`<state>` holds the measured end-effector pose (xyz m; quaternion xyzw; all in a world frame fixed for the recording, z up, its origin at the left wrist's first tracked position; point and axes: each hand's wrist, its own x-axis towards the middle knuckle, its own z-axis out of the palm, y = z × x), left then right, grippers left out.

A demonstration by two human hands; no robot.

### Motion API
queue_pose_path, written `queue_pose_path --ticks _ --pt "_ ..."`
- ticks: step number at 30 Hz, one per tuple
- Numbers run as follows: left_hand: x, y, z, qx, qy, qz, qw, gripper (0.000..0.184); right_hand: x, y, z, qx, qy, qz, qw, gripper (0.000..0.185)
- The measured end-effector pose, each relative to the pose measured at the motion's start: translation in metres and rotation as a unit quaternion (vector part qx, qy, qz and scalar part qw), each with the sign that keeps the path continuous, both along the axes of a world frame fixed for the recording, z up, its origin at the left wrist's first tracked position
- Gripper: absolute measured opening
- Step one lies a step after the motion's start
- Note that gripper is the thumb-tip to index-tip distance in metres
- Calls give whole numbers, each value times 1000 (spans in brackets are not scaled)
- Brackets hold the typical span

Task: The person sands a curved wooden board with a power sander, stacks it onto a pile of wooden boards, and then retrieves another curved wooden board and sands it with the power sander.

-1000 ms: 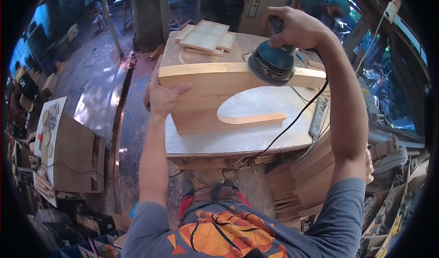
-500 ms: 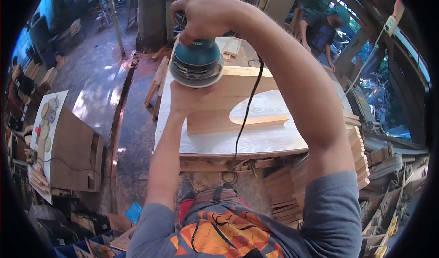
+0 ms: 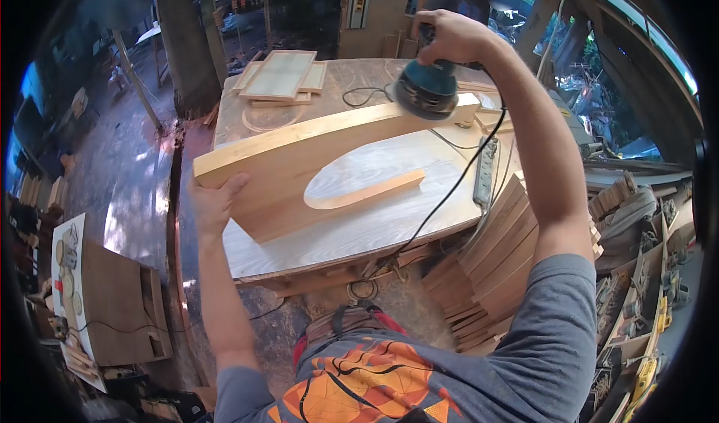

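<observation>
Right hand (image 3: pixel 455 35): grip closed over the sander (image 3: pixel 425 89), its pad at the board's upper edge, near the far right end. Left hand (image 3: pixel 213 198): grip clamped on the left end of the board (image 3: pixel 262 187), which stands on edge above a pale sheet (image 3: pixel 251 254) on the tabletop (image 3: pixel 352 74). Good practice: pad flat, pressure light and even, no tipping at the ends, cord (image 3: pixel 453 198) clear. Panels (image 3: pixel 281 74) lie stacked beyond; a person (image 3: pixel 458 0) stands past the tabletop.
</observation>
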<state>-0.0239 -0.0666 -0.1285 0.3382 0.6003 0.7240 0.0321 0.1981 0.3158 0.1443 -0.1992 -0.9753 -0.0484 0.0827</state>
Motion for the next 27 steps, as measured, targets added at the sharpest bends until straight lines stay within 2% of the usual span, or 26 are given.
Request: queue_pose_path --ticks 5,7,9,12,13,15,16,18,19,21,23,24,26,27 --pt "15 -15 18 -45 20 -11 999 52 74 81 -1 -18 34 -87 995 51" --pt "25 -28 15 -57 31 5 998 53 107 128 -3 -55 41 -92 993 56" --pt "46 -41 14 -71 38 20 997 53 142 132 1 -94 65 -120 986 59" --pt "73 -52 15 -107 140 80 981 60 190 151 -4 -5 82 -119 989 64" --pt "84 -53 11 -114 138 85 980 60 205 150 -4 14 100 -108 989 64" --pt "105 -53 1 -126 339 111 926 57 231 146 -3 1 107 -133 985 66" --pt "108 -56 -9 -100 377 93 916 53 244 142 -5 -1 107 -131 986 66" --pt "130 -52 -38 -82 336 102 933 50 267 131 -11 49 152 -120 980 61" --pt "139 -51 -55 -64 294 112 947 47 278 131 -15 38 163 -89 982 60" --pt "149 -46 -86 -68 289 103 949 41 292 119 -21 -21 156 -106 982 62" --pt "154 -31 -102 -155 318 153 923 36 304 112 -40 -18 195 -49 979 63" --pt "153 -27 -116 -161 317 159 921 36 305 101 -44 -61 193 -63 977 63" --pt "143 -17 -144 -236 225 171 930 41 308 85 -56 -102 190 -61 975 62" --pt "136 -13 -149 -235 230 177 928 41 309 82 -65 -125 191 -66 971 63"
